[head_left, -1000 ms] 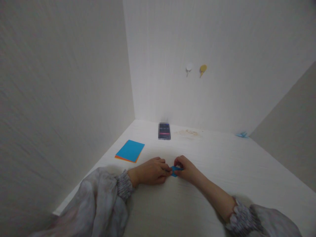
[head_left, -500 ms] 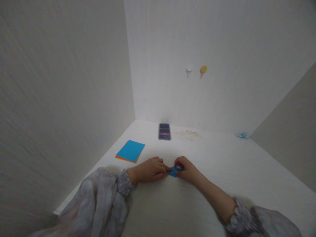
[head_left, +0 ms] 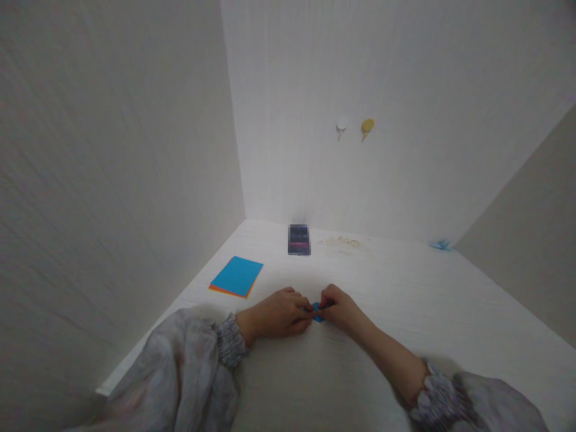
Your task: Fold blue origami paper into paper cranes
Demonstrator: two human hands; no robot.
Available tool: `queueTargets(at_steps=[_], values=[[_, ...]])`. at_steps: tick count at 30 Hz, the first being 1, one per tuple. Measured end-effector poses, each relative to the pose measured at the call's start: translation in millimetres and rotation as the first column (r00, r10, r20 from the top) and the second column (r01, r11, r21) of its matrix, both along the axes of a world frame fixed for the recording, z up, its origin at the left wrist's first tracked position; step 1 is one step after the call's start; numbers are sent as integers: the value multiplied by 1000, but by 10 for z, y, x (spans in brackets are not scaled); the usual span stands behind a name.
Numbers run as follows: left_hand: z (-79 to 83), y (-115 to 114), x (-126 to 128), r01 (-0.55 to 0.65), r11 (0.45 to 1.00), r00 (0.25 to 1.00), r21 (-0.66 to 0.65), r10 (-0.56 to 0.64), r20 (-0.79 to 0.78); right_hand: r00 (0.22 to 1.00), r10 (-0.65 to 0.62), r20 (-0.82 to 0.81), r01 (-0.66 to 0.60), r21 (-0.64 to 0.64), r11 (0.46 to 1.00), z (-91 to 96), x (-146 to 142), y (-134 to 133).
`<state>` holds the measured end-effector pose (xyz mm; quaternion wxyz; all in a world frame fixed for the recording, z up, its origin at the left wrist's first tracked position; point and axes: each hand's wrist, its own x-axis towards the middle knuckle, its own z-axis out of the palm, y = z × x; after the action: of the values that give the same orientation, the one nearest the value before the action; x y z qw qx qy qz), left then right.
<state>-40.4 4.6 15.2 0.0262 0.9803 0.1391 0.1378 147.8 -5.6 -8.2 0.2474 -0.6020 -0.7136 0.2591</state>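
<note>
A small folded piece of blue paper (head_left: 318, 314) lies on the white tabletop between my two hands, mostly covered by fingers. My left hand (head_left: 288, 312) rests on the table with its fingertips on the paper's left side. From the right, my right hand (head_left: 339, 307) pinches the paper between thumb and fingers. Further left and back lies a stack of square paper sheets (head_left: 237, 276), blue on top with orange edges showing beneath.
A dark pixelated rectangle (head_left: 299, 240) stands near the back wall. Right of it is a pale brownish patch (head_left: 344, 242). A light-blue folded paper piece (head_left: 442, 245) sits in the back right corner. A white hook (head_left: 342, 124) and a yellow hook (head_left: 368, 125) are on the wall.
My left hand has shifted slightly right, closer to my right hand, and less of the blue paper shows between them. The whole view has moved slightly.
</note>
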Motion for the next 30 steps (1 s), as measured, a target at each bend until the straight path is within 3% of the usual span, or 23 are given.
queueTargets(at_steps=[14, 23, 30], values=[[10, 6, -55, 17, 1000, 1000, 20, -17, -25, 999, -16, -29, 16, -13, 1000, -37, 56, 9], [-4, 16, -82, -39, 999, 998, 5, 40, -48, 1000, 13, -19, -13, 23, 1000, -41, 95, -6], [22, -38, -53, -35, 996, 998, 83, 38, -41, 998, 66, -12, -64, 84, 994, -24, 63, -28]])
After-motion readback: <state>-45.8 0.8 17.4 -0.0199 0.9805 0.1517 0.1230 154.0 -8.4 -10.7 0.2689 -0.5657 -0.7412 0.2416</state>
